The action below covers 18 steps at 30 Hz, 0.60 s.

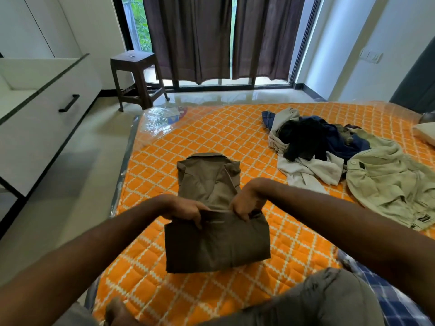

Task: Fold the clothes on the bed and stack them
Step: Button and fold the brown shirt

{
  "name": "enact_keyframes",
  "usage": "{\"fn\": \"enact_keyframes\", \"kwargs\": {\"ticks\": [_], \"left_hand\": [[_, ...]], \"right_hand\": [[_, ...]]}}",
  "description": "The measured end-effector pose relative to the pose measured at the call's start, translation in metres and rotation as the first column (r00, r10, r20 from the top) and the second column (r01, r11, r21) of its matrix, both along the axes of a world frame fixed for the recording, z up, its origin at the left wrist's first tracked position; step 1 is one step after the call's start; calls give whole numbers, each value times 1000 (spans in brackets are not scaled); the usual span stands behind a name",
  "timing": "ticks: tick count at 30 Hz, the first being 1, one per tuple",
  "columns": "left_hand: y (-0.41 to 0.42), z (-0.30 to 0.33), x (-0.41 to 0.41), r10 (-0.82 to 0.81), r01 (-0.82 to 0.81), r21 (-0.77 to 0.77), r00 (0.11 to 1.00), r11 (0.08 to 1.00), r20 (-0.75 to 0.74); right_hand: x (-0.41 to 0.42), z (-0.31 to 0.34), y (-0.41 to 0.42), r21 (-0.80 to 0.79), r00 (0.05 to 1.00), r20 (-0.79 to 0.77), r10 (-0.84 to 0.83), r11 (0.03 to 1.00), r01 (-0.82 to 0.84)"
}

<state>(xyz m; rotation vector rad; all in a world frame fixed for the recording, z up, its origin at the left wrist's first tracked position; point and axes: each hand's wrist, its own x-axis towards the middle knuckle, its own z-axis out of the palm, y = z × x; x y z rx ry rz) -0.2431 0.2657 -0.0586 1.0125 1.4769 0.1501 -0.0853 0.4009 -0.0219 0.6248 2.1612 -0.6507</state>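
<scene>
Head view, one brown shirt (211,208), two hands (186,209) gripping.

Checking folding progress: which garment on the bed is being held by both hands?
The brown shirt, gripped at its folded edge by the left hand and right hand. The loose clothes pile and beige garment lie untouched.

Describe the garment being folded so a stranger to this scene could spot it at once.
On the orange quilted bed, look at its near left part, away from the heap of unfolded clothes. The brown collared shirt lies there, its hem gripped by the left hand and right hand. It alone is flat and partly folded.
</scene>
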Motion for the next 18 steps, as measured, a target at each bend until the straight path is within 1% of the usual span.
{"fn": "enact_keyframes", "kwargs": {"ticks": [1, 2, 3, 5, 7, 9, 11, 13, 14, 15, 16, 17, 18], "left_hand": [[10, 1, -11, 12, -12, 30, 1000, 999, -8], [18, -1, -21, 5, -1, 72, 998, 997, -60], [26, -4, -28, 3, 10, 96, 992, 995, -128], [33, -24, -38, 12, 18, 130, 974, 991, -228], [34, -45, -45, 16, 35, 176, 958, 984, -285], [33, -67, -52, 14, 62, 213, 942, 975, -337], [26, -80, -52, 17, 100, 260, 910, 960, -414], [21, -90, -50, 63, 122, 332, 866, 936, -496], [17, -93, -46, 90, 170, 371, 803, 913, -589], [12, -94, -40, 143, 247, 418, 691, 874, -709], [7, -97, -32, 239, 326, 466, 546, 823, -803], [0, -99, -21, 351, 373, 521, 436, 768, -829], [-9, -100, -8, 455, 393, 594, 394, 702, -798]], "right_hand": [[-11, 0, 11, -52, 1000, 19, -19, 998, 20], [-24, -3, 18, -101, 998, 58, 4, 995, 2], [-36, -5, 26, -116, 995, 95, 24, 993, -13], [-52, -23, 37, -52, 992, 101, 79, 996, -74], [-61, -40, 42, 60, 987, 67, 143, 987, -147], [-65, -58, 44, 123, 986, 46, 163, 978, -167], [-58, -74, 42, 192, 989, -39, 141, 973, -131], [-50, -94, 45, 243, 986, -148, 73, 969, -35], [-45, -104, 44, 262, 979, -201, 34, 965, 20], [-38, -110, 40, 293, 963, -269, 1, 953, 81], [-30, -116, 34, 350, 934, -357, -15, 925, 149], [-21, -123, 25, 417, 880, -475, -3, 880, 228], [-11, -129, 12, 470, 804, -592, 52, 833, 293]]}}
